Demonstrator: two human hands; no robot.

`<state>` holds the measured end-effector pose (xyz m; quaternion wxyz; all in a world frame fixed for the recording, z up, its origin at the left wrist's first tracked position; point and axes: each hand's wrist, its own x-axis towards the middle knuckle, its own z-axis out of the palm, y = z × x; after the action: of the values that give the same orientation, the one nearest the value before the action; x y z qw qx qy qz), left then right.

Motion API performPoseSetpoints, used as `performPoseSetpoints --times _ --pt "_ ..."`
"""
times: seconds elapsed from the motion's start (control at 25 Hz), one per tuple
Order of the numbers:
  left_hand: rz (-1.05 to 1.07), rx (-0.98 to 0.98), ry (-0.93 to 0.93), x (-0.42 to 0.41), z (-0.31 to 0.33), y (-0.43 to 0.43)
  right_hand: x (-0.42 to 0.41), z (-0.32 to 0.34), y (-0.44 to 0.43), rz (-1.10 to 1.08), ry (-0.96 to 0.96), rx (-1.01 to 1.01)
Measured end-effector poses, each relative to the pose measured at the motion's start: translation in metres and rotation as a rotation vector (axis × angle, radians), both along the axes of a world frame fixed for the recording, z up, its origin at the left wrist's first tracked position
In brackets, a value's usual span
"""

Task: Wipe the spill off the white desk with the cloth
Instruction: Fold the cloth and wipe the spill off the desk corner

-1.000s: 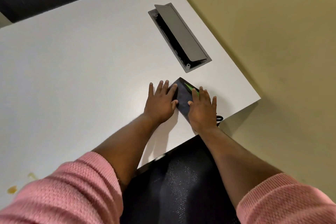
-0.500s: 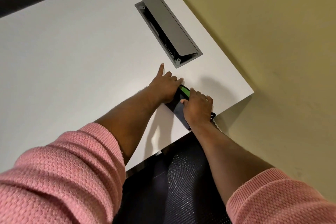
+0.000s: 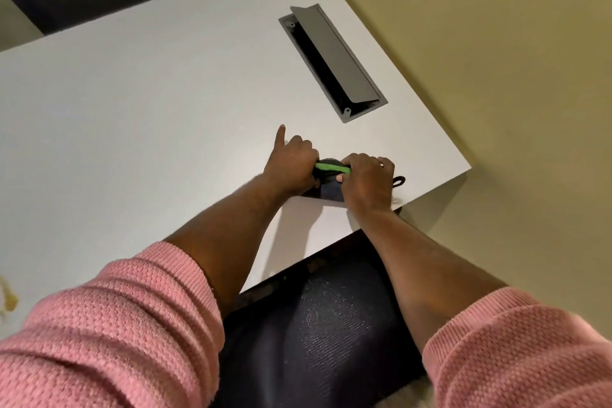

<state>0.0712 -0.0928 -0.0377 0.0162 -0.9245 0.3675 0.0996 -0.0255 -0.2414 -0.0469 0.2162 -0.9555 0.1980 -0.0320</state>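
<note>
Now both hands, flat a second ago, are bunching the dark cloth (image 3: pixel 326 189) — left hand (image 3: pixel 291 164) and right hand (image 3: pixel 366 180) gripping it — near the tabletop's (image 3: pixel 149 116) front-right corner; spill (image 3: pixel 8 300) at left edge untouched.

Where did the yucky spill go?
In the head view the yellowish spill sits at the far left edge of the white desk, beside the pink left sleeve, far from the cloth.

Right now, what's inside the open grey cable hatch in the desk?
The cable hatch has its flap tilted up; a dark recess and a screw boss at each end show. Whatever sits deeper is in shadow or hidden by the flap.
</note>
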Motion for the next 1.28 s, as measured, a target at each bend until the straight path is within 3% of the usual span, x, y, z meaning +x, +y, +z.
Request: performPoseSetpoints --times 0.2,0.68,1.0,1.28 --pt "0.133 -0.049 0.061 -0.027 0.038 0.075 -0.013 0.04 0.067 0.087 -0.023 -0.009" --pt "0.356 -0.113 0.083 -0.128 0.113 0.376 -0.076 0.108 0.347 0.345 -0.027 -0.034" --pt "0.443 -0.16 0.183 -0.2 0.099 0.537 -0.12 0.098 0.492 0.546 0.117 -0.051" --pt "0.607 -0.142 0.272 -0.247 0.048 0.614 -0.131 0.055 0.565 0.729 0.274 -0.043"
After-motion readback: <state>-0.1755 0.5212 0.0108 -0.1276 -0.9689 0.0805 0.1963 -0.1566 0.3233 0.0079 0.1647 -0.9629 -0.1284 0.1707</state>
